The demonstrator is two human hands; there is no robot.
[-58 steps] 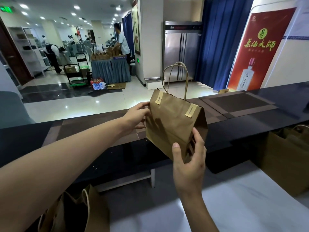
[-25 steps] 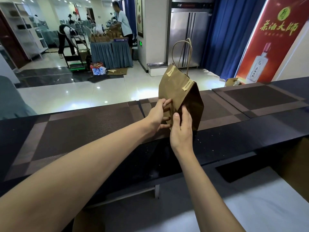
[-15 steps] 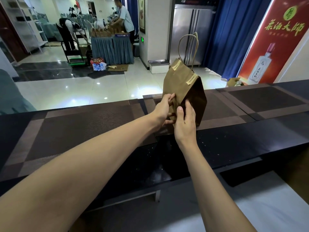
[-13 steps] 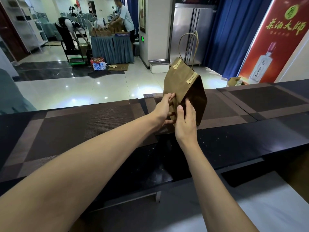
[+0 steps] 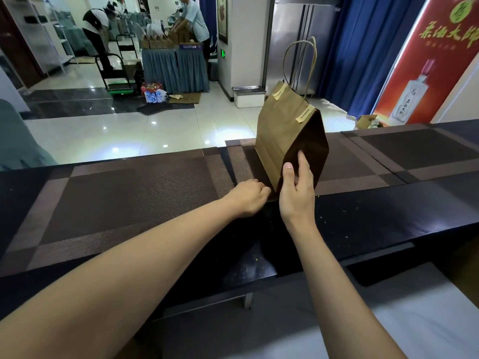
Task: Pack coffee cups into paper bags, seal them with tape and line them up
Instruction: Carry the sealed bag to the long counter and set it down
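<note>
A brown paper bag point(image 5: 280, 136) with twine handles stands upright on a woven brown placemat point(image 5: 129, 193) on the dark counter point(image 5: 388, 216). Its folded top is closed by two pale tape strips point(image 5: 305, 114). My right hand point(image 5: 295, 195) grips the bag's near lower corner, thumb on the lit face and fingers on the shaded side. My left hand point(image 5: 247, 198) lies low on the mat with curled fingers against the bag's bottom edge. Whether it pinches the paper is hidden. No coffee cup is visible.
More placemats point(image 5: 414, 151) run along the counter to the right. A white work surface point(image 5: 414, 320) lies below the counter's near edge. Beyond the counter are a tiled floor, a skirted table point(image 5: 176, 66) with brown bags and two people, a steel fridge and a red banner point(image 5: 435, 60).
The bag was carried forward and set down on the counter mat. Since half a second ago my left hand slid from the bag's face down to its base; my right hand stays at the corner.
</note>
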